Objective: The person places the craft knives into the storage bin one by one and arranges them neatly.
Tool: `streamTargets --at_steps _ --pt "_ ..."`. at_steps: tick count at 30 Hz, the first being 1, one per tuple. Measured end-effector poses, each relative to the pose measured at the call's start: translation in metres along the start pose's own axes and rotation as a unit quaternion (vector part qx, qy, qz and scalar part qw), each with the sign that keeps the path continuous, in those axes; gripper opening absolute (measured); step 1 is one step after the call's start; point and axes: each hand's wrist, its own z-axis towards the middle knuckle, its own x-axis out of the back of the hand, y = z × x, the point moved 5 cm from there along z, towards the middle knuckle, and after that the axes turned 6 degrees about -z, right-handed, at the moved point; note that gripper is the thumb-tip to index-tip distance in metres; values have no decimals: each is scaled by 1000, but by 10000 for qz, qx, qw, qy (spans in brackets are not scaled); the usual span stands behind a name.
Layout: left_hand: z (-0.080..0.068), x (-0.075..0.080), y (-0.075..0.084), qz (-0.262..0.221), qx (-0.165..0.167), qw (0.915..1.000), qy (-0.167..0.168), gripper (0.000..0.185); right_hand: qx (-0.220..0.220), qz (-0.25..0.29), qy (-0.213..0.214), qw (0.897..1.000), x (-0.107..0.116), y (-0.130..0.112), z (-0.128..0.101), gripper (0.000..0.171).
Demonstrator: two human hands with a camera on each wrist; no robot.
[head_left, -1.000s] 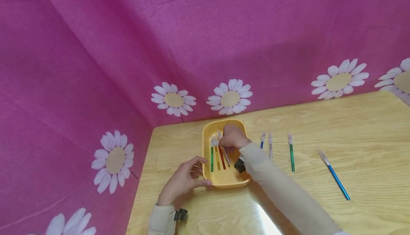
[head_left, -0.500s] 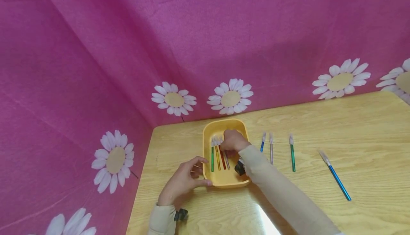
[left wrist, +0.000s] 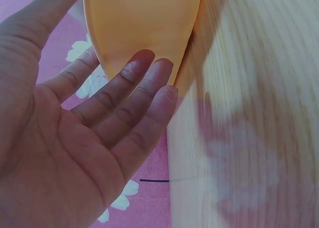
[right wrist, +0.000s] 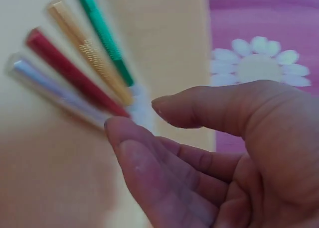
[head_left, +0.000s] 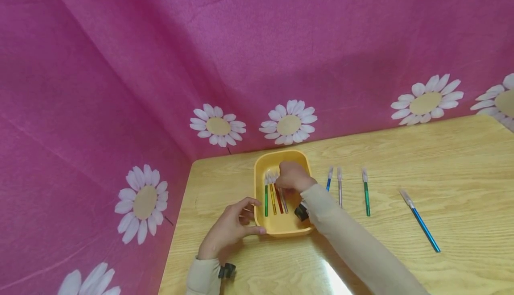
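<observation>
One relaxed left grip (head_left: pixel 230 228), clasping nothing, touches the left wall of the yellow tray (head_left: pixel 287 226), while the right grip (head_left: pixel 295 176), thumb and fingers parted on nothing, hangs over its right half. Mid-tray, just beside the right grip's fingertips, lies the silver pen (head_left: pixel 284 203), its long axis roughly along the tray's length, with red pen (head_left: pixel 279 201), gold pen (head_left: pixel 273 200) and green pen (head_left: pixel 266 202) ranged toward the left wall. Right of the tray, on the desk (head_left: pixel 449 170), lie a blue pen (head_left: pixel 329 183) and lilac pen (head_left: pixel 340 189), others farther out.
</observation>
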Motion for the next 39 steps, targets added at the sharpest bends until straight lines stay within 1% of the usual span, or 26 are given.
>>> streamTargets --at_steps 3,6,11,14,16,22,26,32,39 --pt "0 0 1 45 15 10000 18 57 207 66 37 9998 12 -7 -7 18" --pt "0 0 1 23 38 10000 10 57 296 89 47 9995 23 -11 -13 24" --pt "-1 0 0 -38 81 10000 5 57 358 64 201 9991 42 -12 -23 24" --pt "-1 0 -1 -75 165 9998 27 57 324 154 286 9989 52 -9 -29 23" --pt "-1 1 -1 -72 153 9998 37 57 318 178 358 9987 58 -6 -32 21" --pt "0 1 0 -38 82 9999 44 57 267 36 454 9986 74 11 -39 12" --pt "-1 0 -2 -70 118 9999 41 57 191 -85 472 9987 84 24 -47 14" --pt "-1 0 -4 -117 159 9998 54 57 129 -340 707 9968 98 46 -61 14" --pt "-1 1 -2 -103 245 9996 74 57 100 -609 862 9944 110 80 -81 21"
